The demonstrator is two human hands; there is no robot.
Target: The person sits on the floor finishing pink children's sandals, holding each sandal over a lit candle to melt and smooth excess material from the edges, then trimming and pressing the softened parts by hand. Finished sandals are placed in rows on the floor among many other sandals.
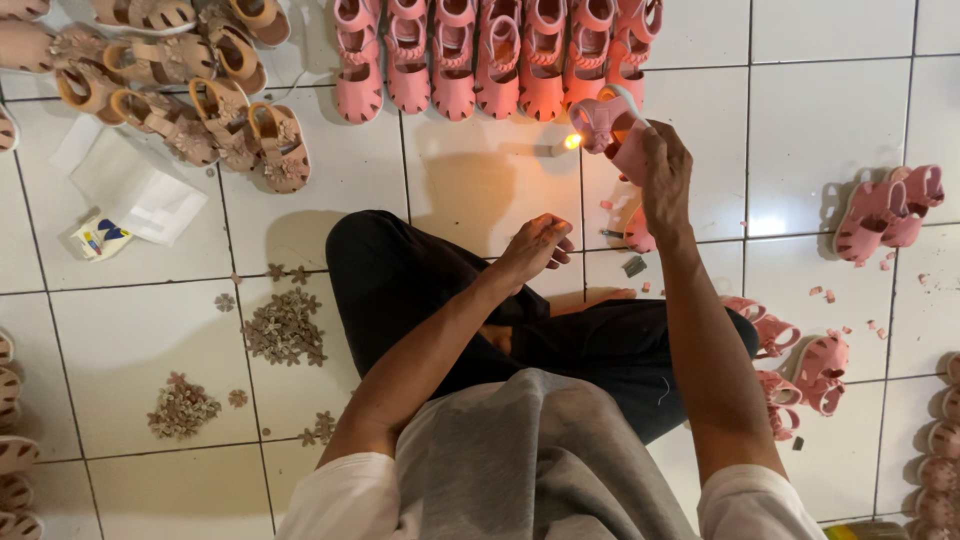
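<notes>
Right hand grips 1 pink child's sandal beside small flame, source probably a candle. Left hand loosely curled, holding nothing, over black-trousered knee.

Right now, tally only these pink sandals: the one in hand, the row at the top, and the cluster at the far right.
Sandal in the right hand: 1
Top row: 7, the last partly hidden
Far-right cluster: 2
Total: 10
</notes>
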